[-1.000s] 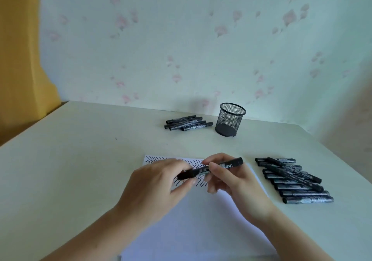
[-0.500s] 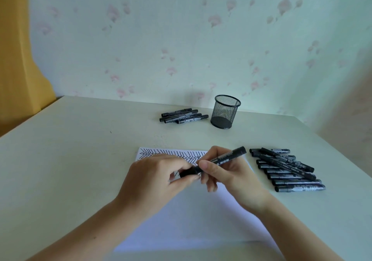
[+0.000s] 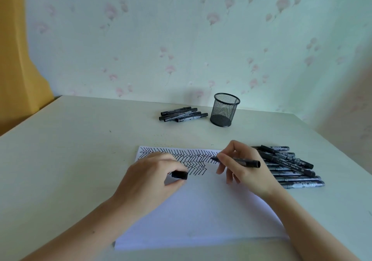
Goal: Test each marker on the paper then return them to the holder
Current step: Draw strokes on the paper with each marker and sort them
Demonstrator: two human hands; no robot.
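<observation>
A white paper sheet (image 3: 201, 210) lies on the table in front of me, with rows of black chevron strokes along its far edge. My right hand (image 3: 241, 170) pinches an uncapped black marker (image 3: 244, 162), its tip on the paper at the right end of the strokes. My left hand (image 3: 153, 176) rests on the paper and holds the marker's black cap (image 3: 180, 175) between its fingers. The black mesh holder (image 3: 224, 109) stands upright and empty at the back of the table.
Several black markers (image 3: 291, 168) lie in a pile right of the paper, close to my right hand. Another small group of markers (image 3: 183, 114) lies left of the holder. A yellow chair back (image 3: 18, 59) stands at the far left. The table's right edge runs near the pile.
My hands have pulled apart: the cap came off in my left hand, and my right hand turned the marker and set its tip to the paper.
</observation>
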